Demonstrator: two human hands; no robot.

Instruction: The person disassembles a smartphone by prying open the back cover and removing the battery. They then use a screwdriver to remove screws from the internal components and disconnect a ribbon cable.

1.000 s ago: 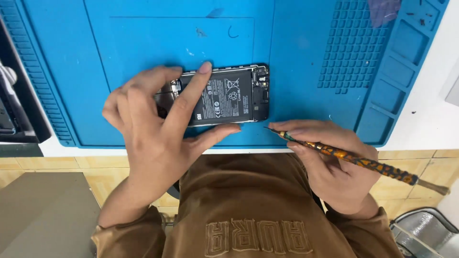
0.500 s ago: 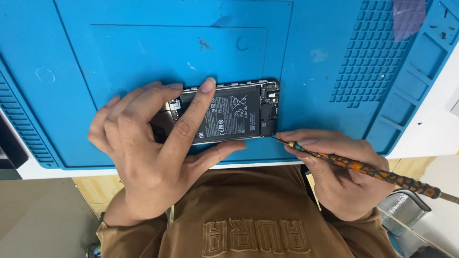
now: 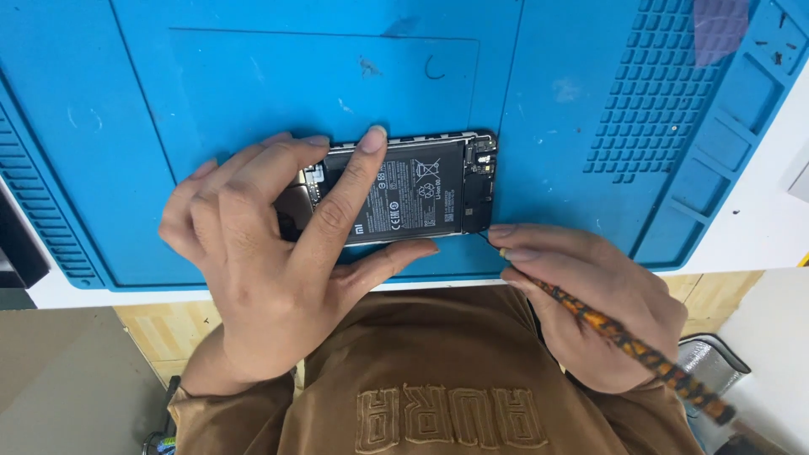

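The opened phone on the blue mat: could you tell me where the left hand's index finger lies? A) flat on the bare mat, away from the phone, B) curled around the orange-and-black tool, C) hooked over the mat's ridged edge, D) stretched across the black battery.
D: the left hand grips the opened phone and its index finger lies along the black battery, while the right hand holds the orange-and-black tool.

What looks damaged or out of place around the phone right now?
Nothing is spilled or broken. The phone lies square on the blue mat with its back cover off, battery exposed. The mat shows only small scuffs and a faint ring mark.
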